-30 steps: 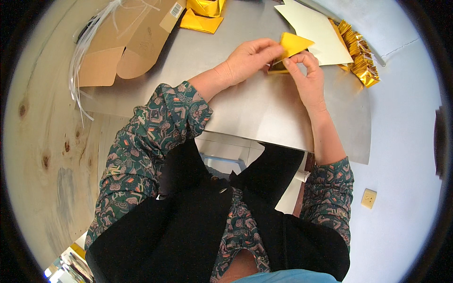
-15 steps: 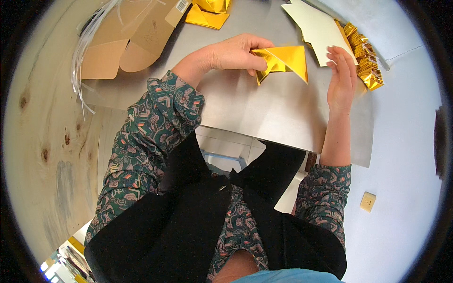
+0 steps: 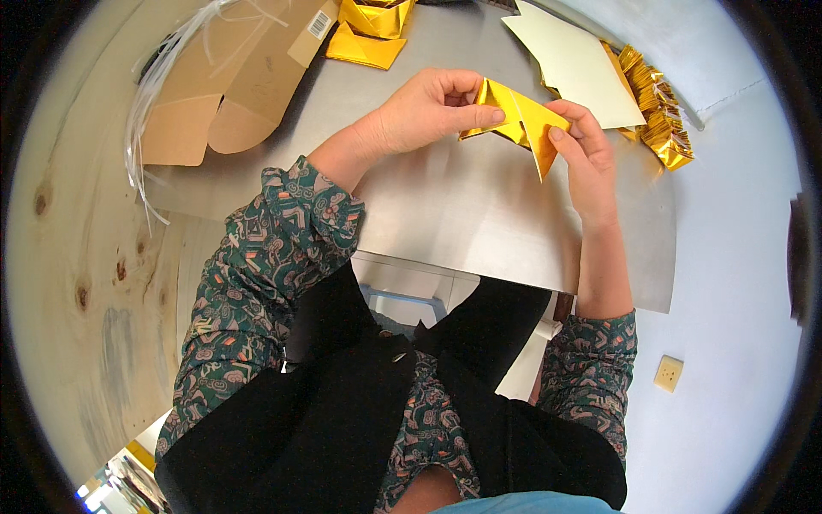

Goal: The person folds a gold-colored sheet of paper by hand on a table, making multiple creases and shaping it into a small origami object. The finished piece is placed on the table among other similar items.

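Observation:
A folded piece of shiny gold paper (image 3: 512,110) is held up over the metal table by both hands. My left hand (image 3: 431,111) pinches its left end, thumb on the near face. At the other end, my right hand (image 3: 587,154) grips the right corner between thumb and fingers. One pointed flap of the paper hangs down between the hands. The fingertips behind the paper are partly hidden.
A metal table (image 3: 445,210) lies under the hands. An open cardboard box (image 3: 257,86) with white plastic strips (image 3: 141,111) stands at left. Folded gold pieces (image 3: 366,47) lie at the back. Cream sheets (image 3: 578,64) and a row of gold folds (image 3: 659,103) are at right.
My right hand has come in leftward from beside the gold row and closed on the paper's right corner. My left hand keeps its hold, and the paper has tilted.

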Demonstrator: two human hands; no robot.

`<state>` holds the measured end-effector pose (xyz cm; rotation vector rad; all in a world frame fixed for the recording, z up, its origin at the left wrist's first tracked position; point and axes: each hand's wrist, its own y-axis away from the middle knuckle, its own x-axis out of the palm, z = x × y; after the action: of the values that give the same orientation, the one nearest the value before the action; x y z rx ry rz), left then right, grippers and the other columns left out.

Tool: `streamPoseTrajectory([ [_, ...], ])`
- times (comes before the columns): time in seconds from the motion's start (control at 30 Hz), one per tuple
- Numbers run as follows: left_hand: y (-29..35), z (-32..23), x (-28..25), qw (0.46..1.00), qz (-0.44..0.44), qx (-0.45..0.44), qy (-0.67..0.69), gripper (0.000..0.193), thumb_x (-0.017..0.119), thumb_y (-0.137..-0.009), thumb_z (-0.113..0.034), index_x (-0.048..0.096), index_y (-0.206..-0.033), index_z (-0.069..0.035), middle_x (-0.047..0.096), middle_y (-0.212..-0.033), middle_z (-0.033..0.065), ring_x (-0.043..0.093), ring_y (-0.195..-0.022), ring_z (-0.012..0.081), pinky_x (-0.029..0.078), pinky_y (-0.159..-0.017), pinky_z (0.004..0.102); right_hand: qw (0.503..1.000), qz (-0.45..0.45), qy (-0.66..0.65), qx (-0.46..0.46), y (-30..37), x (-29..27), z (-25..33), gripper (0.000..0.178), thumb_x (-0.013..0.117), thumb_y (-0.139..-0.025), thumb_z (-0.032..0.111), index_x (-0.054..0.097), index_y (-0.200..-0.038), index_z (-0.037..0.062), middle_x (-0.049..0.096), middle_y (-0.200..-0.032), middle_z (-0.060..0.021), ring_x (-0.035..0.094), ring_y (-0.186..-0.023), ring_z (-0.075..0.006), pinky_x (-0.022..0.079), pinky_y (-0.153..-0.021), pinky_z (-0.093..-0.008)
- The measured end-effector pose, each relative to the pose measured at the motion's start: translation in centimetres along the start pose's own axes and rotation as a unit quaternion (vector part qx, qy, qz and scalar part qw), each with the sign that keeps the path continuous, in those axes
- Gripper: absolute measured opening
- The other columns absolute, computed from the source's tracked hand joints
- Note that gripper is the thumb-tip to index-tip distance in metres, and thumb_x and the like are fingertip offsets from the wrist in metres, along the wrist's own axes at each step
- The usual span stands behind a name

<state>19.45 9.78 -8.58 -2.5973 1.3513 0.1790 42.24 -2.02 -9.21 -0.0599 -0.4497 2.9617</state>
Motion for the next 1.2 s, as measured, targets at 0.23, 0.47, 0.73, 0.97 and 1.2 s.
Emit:
streamPoseTrajectory([
  [0.23,0.3,0.4,1.1,1.0,-0.017,-0.002,0.025,0.025,0.066,-0.101,-0.021,0.069,-0.119,-0.003,0.07,-0.1,-0.0022,0.061,-0.088,0.0027,0.051,-0.077,0.0199,0.999,0.02,-0.002,0.027,0.4,0.3,0.3,0.02,0.068,-0.098,0.014,0.064,-0.115,0.0041,0.067,-0.106,-0.0012,0.062,-0.092,-0.0079,0.051,-0.08,-0.0223],
  [0.47,0.4,0.5,1.5,1.0,-0.024,-0.013,-0.002,0.026,0.068,-0.1,-0.021,0.07,-0.119,-0.003,0.07,-0.099,-0.0024,0.06,-0.083,0.0021,0.05,-0.073,0.0194,0.999,0.014,0.025,0.037,0.3,0.2,0.1,0.02,0.069,-0.098,0.018,0.066,-0.112,0.0049,0.067,-0.099,-0.0008,0.062,-0.086,-0.007,0.05,-0.076,-0.0213],
  [0.73,0.7,0.5,2.4,0.999,-0.004,-0.045,-0.011,0.018,0.071,-0.097,-0.019,0.07,-0.107,-0.004,0.067,-0.088,-0.0049,0.058,-0.077,0.0005,0.047,-0.066,0.0179,0.993,0.081,0.038,0.082,0.2,0.3,-0.4,0.019,0.07,-0.098,0.02,0.069,-0.107,0.0036,0.067,-0.087,0.0022,0.06,-0.078,-0.0046,0.048,-0.072,-0.0189],
  [0.97,0.8,0.9,2.7,0.998,-0.02,-0.054,-0.024,0.015,0.071,-0.095,-0.018,0.068,-0.098,-0.004,0.065,-0.084,-0.0046,0.057,-0.072,0.0013,0.046,-0.061,0.0188,0.989,0.104,0.045,0.094,0.3,0.6,-0.2,0.019,0.07,-0.098,0.022,0.069,-0.106,0.0041,0.066,-0.087,0.0026,0.058,-0.077,-0.0038,0.047,-0.07,-0.0183],
  [1.2,0.9,0.7,3.5,0.997,-0.016,-0.07,-0.013,0.013,0.072,-0.094,-0.017,0.069,-0.096,-0.005,0.066,-0.082,-0.0034,0.057,-0.07,0.0024,0.046,-0.06,0.0193,0.987,0.112,0.047,0.105,0.2,0.8,-0.5,0.02,0.067,-0.1,0.023,0.069,-0.102,0.0038,0.063,-0.087,0.004,0.055,-0.076,-0.0026,0.045,-0.067,-0.0178],
])
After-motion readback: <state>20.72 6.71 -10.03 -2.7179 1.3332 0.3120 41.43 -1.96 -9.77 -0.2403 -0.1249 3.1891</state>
